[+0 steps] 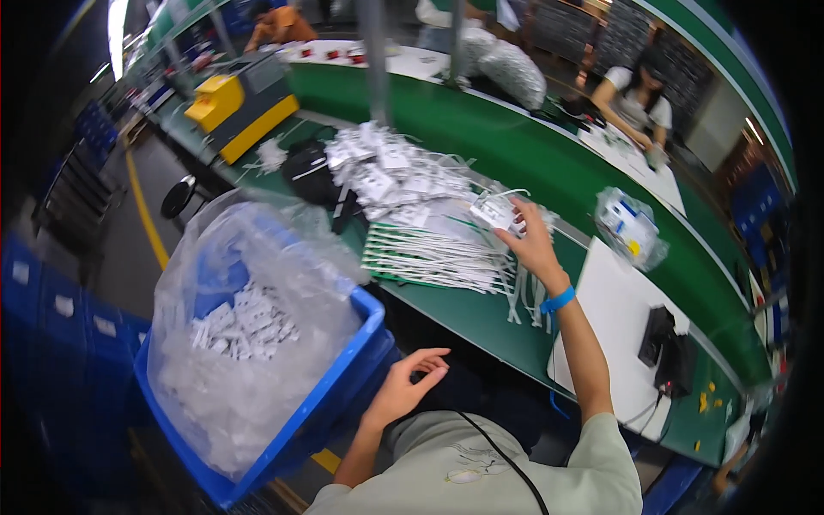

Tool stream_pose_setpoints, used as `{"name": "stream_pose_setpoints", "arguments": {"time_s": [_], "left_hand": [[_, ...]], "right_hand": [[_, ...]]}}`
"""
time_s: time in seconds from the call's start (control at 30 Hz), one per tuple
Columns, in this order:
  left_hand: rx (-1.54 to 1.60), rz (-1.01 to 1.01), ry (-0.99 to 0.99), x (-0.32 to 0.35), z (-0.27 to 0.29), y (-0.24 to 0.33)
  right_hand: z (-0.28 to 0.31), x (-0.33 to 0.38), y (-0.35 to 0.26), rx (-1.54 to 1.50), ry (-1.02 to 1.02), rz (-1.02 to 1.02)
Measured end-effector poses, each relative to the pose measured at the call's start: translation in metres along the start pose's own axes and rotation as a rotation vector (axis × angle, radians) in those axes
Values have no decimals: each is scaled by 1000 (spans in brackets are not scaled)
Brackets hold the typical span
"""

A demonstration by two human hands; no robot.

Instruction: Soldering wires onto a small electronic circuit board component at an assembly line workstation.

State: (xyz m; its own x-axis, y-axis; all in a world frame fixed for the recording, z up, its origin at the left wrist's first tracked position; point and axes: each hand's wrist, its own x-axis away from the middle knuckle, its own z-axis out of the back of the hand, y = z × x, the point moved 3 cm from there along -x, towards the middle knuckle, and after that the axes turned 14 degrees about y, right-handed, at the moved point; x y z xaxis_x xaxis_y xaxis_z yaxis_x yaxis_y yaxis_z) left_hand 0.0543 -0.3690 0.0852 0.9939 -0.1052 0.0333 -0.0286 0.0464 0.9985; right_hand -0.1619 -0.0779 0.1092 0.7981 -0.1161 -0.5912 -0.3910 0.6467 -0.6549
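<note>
My right hand point(530, 236), with a blue band at its wrist, reaches over the green bench. Its thumb and fingers close on a small white square piece point(492, 212) with grey markings, beside a thin white cable. A big heap of similar white pieces point(390, 176) lies just to the left. Below the hand, many white cables point(438, 262) are laid side by side in a row, their far-left ends greenish. My left hand point(407, 388) hovers near the bench's front edge, fingers loosely bent and apart from the thumb, with nothing visible in it.
At left stands a blue bin point(365, 326) lined with clear plastic, white pieces point(249, 324) inside. A yellow-grey machine point(245, 107) is at the far left. To the right are a white board point(592, 326), a black device point(665, 356) and a bagged item point(629, 227). People work across the green divider.
</note>
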Motion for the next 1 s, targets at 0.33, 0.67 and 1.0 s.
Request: {"name": "stream_pose_setpoints", "arguments": {"time_s": [0.33,0.67,1.0], "left_hand": [[123,-66,-62,21,-4,0],[124,-45,-37,17,17,-19],[173,-91,-19,-14,8,-16]], "right_hand": [[-159,-20,-19,245,-86,311],[-81,3,-60,238,-148,286],[-8,45,-112,150,-354,242]]}}
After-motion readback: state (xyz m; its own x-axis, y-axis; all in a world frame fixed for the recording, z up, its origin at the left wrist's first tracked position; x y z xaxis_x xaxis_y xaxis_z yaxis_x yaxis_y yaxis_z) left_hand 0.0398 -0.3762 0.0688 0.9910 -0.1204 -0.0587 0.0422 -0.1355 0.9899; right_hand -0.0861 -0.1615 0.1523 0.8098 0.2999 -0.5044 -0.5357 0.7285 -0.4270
